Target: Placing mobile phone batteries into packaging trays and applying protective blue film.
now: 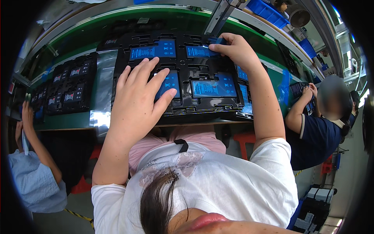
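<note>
A black moulded plastic tray [183, 66] lies in front of me, with flat blue battery packs in its pockets. At the far right of the tray, my right hand [230, 47] pinches thumb and finger on a strip of blue film [216, 40] at the end of one battery pack [198, 51]. My left hand [142, 91] is spread, palm down, over the near left battery pack [170, 84] and partly hides it. Another battery pack [153, 50] sits at the far left, and one more [212, 88] at the near right.
Clear plastic film [104, 85] lies left of the tray. Other trays of batteries [69, 84] stand further left on the green bench [58, 121]. Co-workers sit on both sides, one in a dark shirt [323, 128] at right. A metal post [220, 17] rises behind the tray.
</note>
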Demonstrator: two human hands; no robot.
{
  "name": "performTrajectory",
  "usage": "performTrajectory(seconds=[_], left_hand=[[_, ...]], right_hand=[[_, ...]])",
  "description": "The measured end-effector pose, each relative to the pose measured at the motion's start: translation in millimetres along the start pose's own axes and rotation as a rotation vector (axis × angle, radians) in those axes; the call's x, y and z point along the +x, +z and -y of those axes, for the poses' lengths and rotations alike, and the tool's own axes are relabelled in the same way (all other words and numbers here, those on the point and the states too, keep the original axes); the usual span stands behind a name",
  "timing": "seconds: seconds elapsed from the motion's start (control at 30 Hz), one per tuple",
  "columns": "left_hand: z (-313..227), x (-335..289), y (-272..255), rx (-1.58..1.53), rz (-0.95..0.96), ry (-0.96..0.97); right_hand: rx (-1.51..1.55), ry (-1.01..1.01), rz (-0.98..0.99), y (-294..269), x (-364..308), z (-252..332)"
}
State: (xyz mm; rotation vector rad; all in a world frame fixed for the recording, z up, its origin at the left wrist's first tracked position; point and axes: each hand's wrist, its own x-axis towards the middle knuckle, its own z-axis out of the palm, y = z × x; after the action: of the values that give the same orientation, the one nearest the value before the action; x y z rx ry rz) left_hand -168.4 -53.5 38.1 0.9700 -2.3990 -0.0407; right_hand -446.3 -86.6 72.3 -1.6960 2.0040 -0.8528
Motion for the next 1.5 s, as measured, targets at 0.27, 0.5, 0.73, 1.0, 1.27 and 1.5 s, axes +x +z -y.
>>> performTrajectory(seconds=[0.27,0.5,0.73,1.0,1.27,1.5], left_hand=[[0.6,-0.9,1.1,0.0,-0.019,0.013],[1.6,-0.5,0.4,0.011,-0.013,0.01],[2.0,-2.0,-1.3,-0.001,-0.017,0.017],[-4.4,-0.3,-2.9,-0.003,-0.013,0.026],[-4.3,2.3,-2.8,0.022,0.051,0.022],[-10.3,3.4,-4.6,-0.04,0.069,-0.025]], right_hand=[[-0.002,-0.008,0.04,-2.0,0.1,-3.0],[-0.016,-0.033,0.043,0.5,2.5,-3.4],[-0.473,-0.139,-0.165,4.0,-12.2,6.4],[-0.324,0.099,-0.058,-5.2,-20.0,-34.4],[-0.616,0.02,0.022,-12.9,-16.5,3.9],[-0.176,0.03,-0.128,-30.0,-26.1,4.2]])
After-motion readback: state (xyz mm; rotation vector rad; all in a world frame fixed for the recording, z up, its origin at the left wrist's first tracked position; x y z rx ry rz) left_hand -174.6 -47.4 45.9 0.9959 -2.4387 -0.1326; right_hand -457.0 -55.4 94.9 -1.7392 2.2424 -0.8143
